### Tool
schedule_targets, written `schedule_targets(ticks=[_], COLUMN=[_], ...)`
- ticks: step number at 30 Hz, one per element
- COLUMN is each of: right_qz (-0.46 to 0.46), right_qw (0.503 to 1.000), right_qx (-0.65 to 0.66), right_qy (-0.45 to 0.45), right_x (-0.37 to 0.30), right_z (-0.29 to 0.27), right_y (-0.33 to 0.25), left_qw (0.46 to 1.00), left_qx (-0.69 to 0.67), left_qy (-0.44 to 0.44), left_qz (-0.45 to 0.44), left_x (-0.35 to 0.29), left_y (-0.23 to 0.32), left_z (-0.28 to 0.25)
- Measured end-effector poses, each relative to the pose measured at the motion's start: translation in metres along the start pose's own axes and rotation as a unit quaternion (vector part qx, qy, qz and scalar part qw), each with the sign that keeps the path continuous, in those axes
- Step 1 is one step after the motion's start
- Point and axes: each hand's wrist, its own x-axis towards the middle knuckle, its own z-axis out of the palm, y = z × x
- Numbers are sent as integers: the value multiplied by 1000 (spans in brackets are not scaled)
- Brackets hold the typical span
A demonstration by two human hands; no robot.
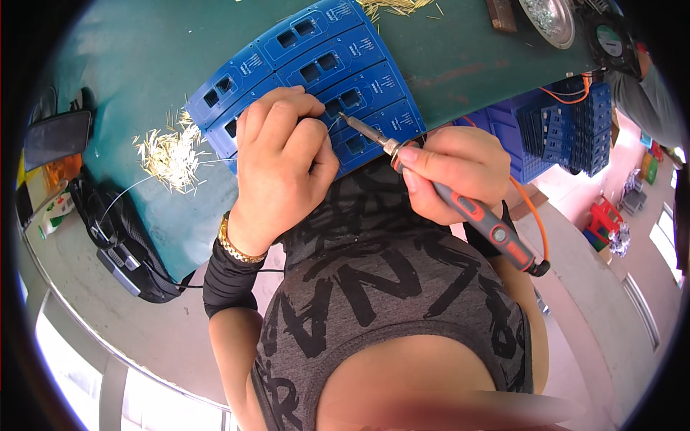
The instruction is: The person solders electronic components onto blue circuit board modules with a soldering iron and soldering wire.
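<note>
My right hand (463, 169) grips a grey and red soldering iron (496, 233) like a pen. Its metal tip points down at a cutout in a blue circuit board panel (366, 82). Over the panel's near left part lies my left hand (280, 154), fingers curled together. A thin solder wire (129, 188) runs from the left toward this hand, and a short end shows by the iron's tip. The pinch on the wire is mostly hidden by the fingers. Rows of rectangular openings cross the panel, which rests on the green table (467, 50).
Thin brass-coloured pins (172, 158) are heaped left of the panel, more (395, 6) beyond it. A phone (57, 138) and a black bag-like item (129, 248) sit far left. At right are a purple crate (503, 140), stacked blue boards (568, 133), a metal dish (550, 21) and an orange cord (532, 208).
</note>
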Motion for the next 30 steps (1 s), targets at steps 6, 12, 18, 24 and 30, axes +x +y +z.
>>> schedule_targets(ticks=[6, 12, 18, 24, 30], right_qz=[-42, -15, 21, 31, -3], right_qw=[997, 998, 999, 999, 1000], right_qx=[-31, -32, -8, -8, -16], right_qy=[-60, 45, 37, 23, 17], right_x=[-4, -11, -23, -23, -27], right_z=[-7, -31, -28, -23, -20], right_y=[-2, -2, -8, -9, -5], left_qw=[1000, 988, 997, 998, 995], left_qx=[-16, -149, -44, 12, -11], left_qy=[-12, 0, -32, -31, -31], left_qz=[-5, -42, -60, -59, -92], left_x=[-2, 0, -1, 2, 8], left_y=[2, 23, 29, 29, 33], left_z=[-5, -6, 13, 18, 18])
